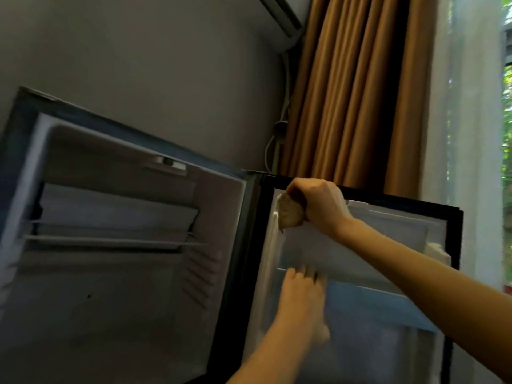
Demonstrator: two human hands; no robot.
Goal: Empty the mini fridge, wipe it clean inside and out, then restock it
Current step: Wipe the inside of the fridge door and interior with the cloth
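In the head view, the mini fridge is seen standing open, its pale cabinet filling the left of the picture. No food or bottles can be made out inside. A wire shelf is fitted across the upper part of the cabinet. The door is swung out to the right, with its white inner liner turned toward the camera.

The right hand is raised to the top left corner of the door liner, just under the door's black upper edge. Its fingers are curled tightly round a crumpled beige cloth, which is bunched beneath the knuckles and pressed against the liner.

Lower down, the left hand is laid on the inside of the door at the left end of a door shelf. Its fingers are stretched out nearly straight and point upward, and nothing is held in them. This hand is blurred, so the exact contact cannot be judged. The cloth is well above the left hand.

Behind the fridge, a grey wall, an air conditioner and brown curtains are visible.
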